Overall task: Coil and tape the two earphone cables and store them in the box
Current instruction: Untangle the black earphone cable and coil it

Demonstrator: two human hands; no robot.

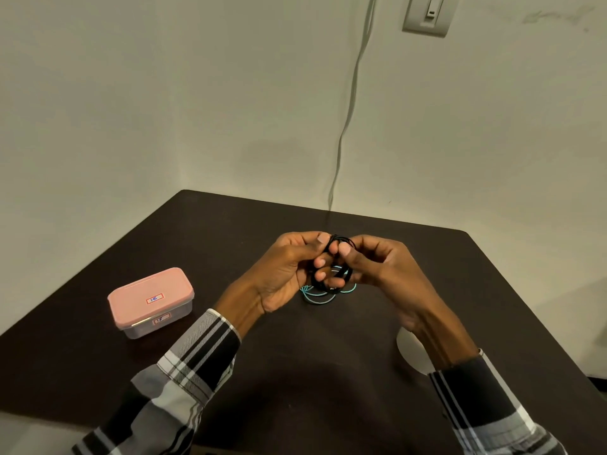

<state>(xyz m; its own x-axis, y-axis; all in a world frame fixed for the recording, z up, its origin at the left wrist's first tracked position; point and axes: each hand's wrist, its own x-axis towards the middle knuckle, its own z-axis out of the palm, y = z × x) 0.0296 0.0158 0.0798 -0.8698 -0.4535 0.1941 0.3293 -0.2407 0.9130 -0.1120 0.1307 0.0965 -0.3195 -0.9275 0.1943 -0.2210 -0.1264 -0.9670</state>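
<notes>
The black earphone cable (340, 245) is held coiled above the desk (295, 372) between the pinching fingers of the left hand (289, 270) and right hand (377, 267), and could spring loose if that grip slackens, tangling with the teal cable (317, 295) lying beneath

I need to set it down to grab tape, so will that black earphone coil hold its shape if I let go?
Probably not. The black earphone cable looks thin and floppy, its loops held only by both hands' fingers, so it may spring open. It seems light, so it would likely slide easily on the smooth dark table.
</notes>
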